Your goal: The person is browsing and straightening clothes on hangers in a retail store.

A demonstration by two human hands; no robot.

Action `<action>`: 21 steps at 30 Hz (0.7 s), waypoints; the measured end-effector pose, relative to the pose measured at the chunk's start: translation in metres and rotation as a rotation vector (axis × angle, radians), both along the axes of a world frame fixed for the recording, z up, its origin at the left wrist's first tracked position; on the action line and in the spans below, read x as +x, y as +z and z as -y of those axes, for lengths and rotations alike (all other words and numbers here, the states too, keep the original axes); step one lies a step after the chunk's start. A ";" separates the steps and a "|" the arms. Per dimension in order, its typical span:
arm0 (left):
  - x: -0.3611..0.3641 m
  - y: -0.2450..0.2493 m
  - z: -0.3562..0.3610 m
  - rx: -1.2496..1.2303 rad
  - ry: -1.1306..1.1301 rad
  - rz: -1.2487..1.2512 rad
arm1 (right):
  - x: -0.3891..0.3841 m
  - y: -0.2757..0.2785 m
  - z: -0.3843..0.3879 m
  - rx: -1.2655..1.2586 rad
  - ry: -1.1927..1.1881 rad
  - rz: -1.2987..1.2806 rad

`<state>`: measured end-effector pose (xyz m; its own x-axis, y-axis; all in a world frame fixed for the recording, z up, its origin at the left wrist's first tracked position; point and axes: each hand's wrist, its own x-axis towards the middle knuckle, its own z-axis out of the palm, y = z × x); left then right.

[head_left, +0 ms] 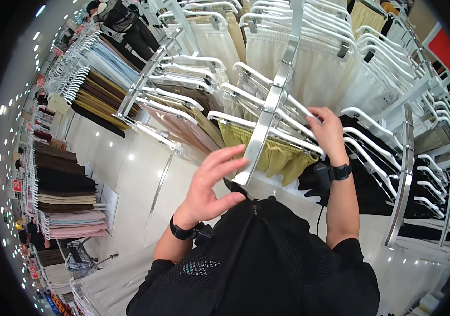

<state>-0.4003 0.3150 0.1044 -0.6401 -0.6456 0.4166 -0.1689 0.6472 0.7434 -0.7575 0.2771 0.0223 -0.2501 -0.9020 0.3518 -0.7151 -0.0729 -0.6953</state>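
Observation:
My left hand is raised beside the front end of a silver display rail, its fingers spread and nothing held in them. On the other side of that rail, my right hand has its fingers closed at the end of a white hanger. Just in front of it, yellow-green trousers or shorts with a gathered waist hang from the frontmost white hanger. Behind these hang pale, sheer-looking garments, partly covered by hangers. My right palm side is hidden.
Pink and brown garments hang on a rail to the left, black ones to the right. White trousers fill the rack behind. Farther left are more clothes racks and a shopping cart. A red sign stands upper right.

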 end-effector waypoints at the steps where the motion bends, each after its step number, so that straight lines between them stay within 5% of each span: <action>1: -0.006 0.002 -0.003 -0.001 -0.001 -0.009 | 0.002 0.002 0.000 0.007 0.020 0.000; 15: -0.013 -0.002 -0.014 0.032 0.085 -0.005 | -0.010 0.010 0.021 0.012 -0.155 -0.167; 21: -0.008 -0.005 -0.014 0.052 0.072 -0.059 | -0.010 0.007 0.013 -0.279 -0.144 -0.229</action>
